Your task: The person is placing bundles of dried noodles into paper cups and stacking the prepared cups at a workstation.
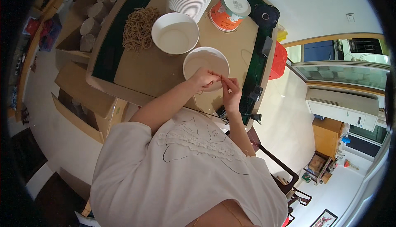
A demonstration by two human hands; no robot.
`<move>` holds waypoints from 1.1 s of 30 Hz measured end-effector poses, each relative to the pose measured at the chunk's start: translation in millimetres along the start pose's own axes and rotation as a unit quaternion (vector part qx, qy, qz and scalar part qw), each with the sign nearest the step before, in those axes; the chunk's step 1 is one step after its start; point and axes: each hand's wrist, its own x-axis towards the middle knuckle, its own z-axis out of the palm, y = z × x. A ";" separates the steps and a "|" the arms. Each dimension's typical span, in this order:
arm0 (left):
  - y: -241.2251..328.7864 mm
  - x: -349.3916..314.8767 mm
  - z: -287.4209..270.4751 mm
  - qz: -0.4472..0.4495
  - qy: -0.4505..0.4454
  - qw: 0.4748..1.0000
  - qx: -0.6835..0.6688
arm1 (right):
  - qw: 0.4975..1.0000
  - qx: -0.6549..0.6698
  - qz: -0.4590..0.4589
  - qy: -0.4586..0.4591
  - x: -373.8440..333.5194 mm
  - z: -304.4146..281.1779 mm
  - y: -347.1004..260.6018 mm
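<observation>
One thin tan strand (199, 92), cord-like, seems to be held in the left hand (203, 79); only a short curved piece shows below the palm, bending down toward the wearer. The rest is hidden or too fine to follow, so its full direction cannot be told.

Both hands meet over the near rim of an open white tub (203, 60), smooth, round and paper-like, standing with its mouth up and its axis upright. The left forearm slants in from the lower left, knuckles up, fingers curled, thumb and forefinger pinching. The right hand (232, 93) rises from below, wrist bent inward; its grip is pressed together at the fingertips, against or just beside the left's, and whether it also pinches the strand cannot be told.

Just beyond, to the left, stands a second white tub (175, 34). Behind it rises a ridged stack of nested tubs (190, 0), orange at the top. Left of these lies a loose, tangled heap of tan cords (140, 29). To the right, an orange-and-white tub (226, 17) shows a flat white end upward. Flat brown cardboard (136, 76) covers most of the dark green worktop (106, 64).
</observation>
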 end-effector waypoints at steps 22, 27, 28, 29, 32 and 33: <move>-8.3 -1.0 2.0 0.334 0.110 0.865 0.358 | 0.996 0.049 0.078 -0.021 8.9 0.2 23.0; -6.0 -4.5 7.1 0.305 0.143 0.874 0.351 | 0.997 0.021 0.066 -0.038 10.2 -3.1 10.9; -7.3 -4.0 5.5 0.303 0.143 0.874 0.353 | 0.998 -0.008 0.053 -0.037 11.9 -5.8 -3.1; -8.8 -2.7 3.4 0.309 0.144 0.877 0.338 | 0.998 -0.036 0.040 -0.036 12.4 -6.6 -10.5; -7.2 -3.1 1.2 0.311 0.128 0.883 0.328 | 0.997 -0.011 0.035 -0.063 11.7 -6.9 -9.8; -5.7 -3.4 0.5 0.310 0.117 0.884 0.330 | 0.997 -0.010 0.036 -0.061 11.9 -5.7 -7.3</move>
